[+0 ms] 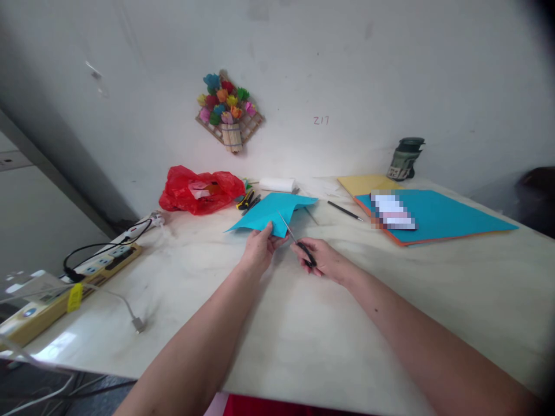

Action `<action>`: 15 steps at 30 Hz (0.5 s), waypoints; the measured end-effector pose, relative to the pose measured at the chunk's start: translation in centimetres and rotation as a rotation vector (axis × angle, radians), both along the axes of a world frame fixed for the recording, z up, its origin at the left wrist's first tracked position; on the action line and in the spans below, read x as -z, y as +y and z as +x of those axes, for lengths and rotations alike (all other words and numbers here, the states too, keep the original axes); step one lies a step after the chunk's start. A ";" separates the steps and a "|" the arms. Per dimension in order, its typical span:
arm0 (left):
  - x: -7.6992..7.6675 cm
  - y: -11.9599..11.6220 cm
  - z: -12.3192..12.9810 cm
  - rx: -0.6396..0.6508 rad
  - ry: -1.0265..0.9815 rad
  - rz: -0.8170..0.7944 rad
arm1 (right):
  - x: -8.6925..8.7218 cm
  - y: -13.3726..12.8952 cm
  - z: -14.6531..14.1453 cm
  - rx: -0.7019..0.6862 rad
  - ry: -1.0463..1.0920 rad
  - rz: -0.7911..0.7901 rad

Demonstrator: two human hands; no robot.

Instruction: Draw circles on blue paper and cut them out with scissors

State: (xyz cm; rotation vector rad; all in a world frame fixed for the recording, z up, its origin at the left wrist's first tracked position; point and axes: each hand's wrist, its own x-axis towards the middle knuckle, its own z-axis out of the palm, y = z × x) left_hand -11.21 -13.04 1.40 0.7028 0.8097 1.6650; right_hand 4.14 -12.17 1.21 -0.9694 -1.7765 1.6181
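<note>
A blue paper sheet (273, 211) is held above the pale table, its near edge pinched by my left hand (261, 248), thumb on top. My right hand (318, 256) is closed around the black handles of a pair of scissors (307, 253). The scissors' blade points up and to the left and lies over the sheet's right part, close to my left fingertips. The sheet is bent, with its right corner lifted. Whether the lower blade is under the paper cannot be made out.
Behind the sheet lie a red plastic bag (195, 190), a yellow-black tool (245, 200) and a white roll (277, 184). A pen (345, 211), blue sheets (455, 214) with a phone (393, 211), and a bottle (406, 159) are right; a power strip (99, 268) is left.
</note>
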 end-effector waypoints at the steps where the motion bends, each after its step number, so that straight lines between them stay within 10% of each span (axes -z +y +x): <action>1: 0.0 0.0 0.0 0.001 -0.001 -0.004 | 0.1 0.0 0.0 -0.004 0.003 0.004; 15: 0.2 0.2 -0.3 -0.076 -0.001 -0.079 | 0.0 0.0 0.1 0.001 -0.036 0.013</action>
